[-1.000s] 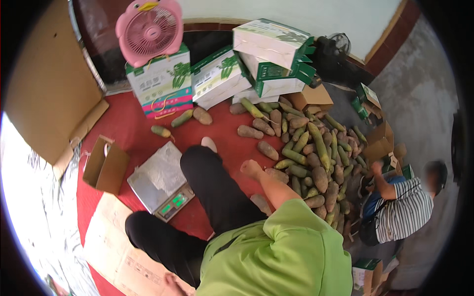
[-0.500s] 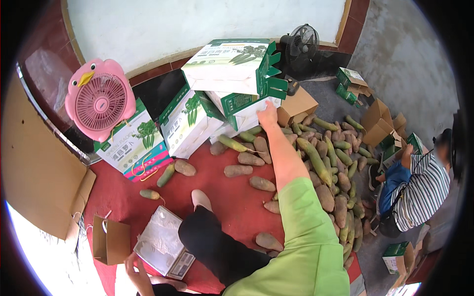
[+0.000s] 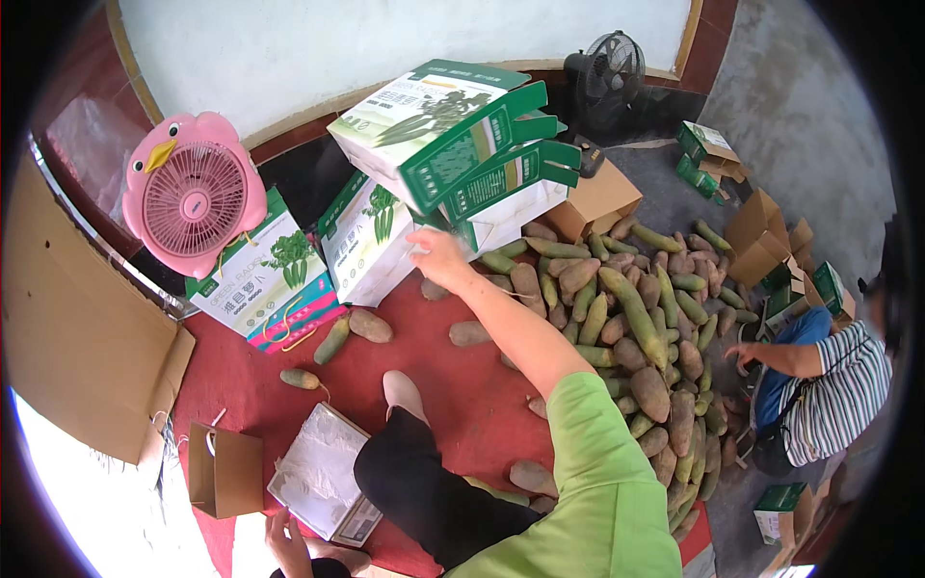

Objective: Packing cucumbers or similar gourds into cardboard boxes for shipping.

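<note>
My right arm (image 3: 525,332), in a green sleeve, reaches out to a stack of white and green cartons. At its end my right hand (image 3: 438,258) is closed at the lower front corner of the top carton (image 3: 414,120), which sits askew on another carton (image 3: 511,207). The fingertips are partly hidden from view. Low in the picture, my left hand (image 3: 286,544) rests with fingers loosely apart, empty, beside a flat scale (image 3: 318,467) with a clear film over its plate. A large heap of long green and brownish radishes (image 3: 626,318) lies to the right.
A pink duck-shaped fan (image 3: 196,207) stands over cartons at left; a black fan (image 3: 609,77) is by the wall. A small open brown box (image 3: 226,472) sits left of the scale. Loose radishes (image 3: 371,326) dot the red mat (image 3: 443,424). Another person (image 3: 833,385) sits at right.
My right hand has moved left, and the top carton has turned with it, so its green side faces me. My left hand has shifted slightly right and lower. The person at right has lowered an arm.
</note>
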Demonstrator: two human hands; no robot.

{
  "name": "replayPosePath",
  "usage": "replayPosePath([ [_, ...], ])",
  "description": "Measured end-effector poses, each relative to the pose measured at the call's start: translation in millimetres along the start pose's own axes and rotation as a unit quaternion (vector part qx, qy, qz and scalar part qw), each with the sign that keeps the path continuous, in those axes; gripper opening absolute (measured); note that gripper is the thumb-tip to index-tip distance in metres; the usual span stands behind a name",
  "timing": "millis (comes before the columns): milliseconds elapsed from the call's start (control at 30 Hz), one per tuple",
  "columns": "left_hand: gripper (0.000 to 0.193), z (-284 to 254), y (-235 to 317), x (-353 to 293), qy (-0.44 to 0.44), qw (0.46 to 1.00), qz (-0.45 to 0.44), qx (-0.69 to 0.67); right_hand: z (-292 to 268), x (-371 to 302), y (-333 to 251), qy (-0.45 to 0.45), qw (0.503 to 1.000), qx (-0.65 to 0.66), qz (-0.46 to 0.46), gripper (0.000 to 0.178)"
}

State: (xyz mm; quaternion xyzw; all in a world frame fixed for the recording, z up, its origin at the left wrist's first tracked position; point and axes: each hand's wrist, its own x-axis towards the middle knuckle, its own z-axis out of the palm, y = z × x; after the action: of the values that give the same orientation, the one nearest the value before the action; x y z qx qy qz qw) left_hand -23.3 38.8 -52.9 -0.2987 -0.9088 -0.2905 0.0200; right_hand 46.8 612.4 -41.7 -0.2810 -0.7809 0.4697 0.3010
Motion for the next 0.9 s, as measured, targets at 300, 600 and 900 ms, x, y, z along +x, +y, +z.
replayPosePath([
  [300,0.022,4.1,-6.7,3.7,-0.035,0.999,-0.022,0.002,-146.2,94.2,-68.4,0.440,0.831,-0.253,-0.228,0.054],
  [600,0.020,13.1,-8.6,8.9,-0.068,0.997,-0.025,0.030,-154.1,177.7,-93.2,0.242,0.946,-0.210,-0.048,0.068],
  [900,0.022,10.2,11.6,16.7,-0.076,0.995,-0.064,0.017,-12.7,176.5,-57.0,0.074,0.971,-0.228,0.002,0.053],
])
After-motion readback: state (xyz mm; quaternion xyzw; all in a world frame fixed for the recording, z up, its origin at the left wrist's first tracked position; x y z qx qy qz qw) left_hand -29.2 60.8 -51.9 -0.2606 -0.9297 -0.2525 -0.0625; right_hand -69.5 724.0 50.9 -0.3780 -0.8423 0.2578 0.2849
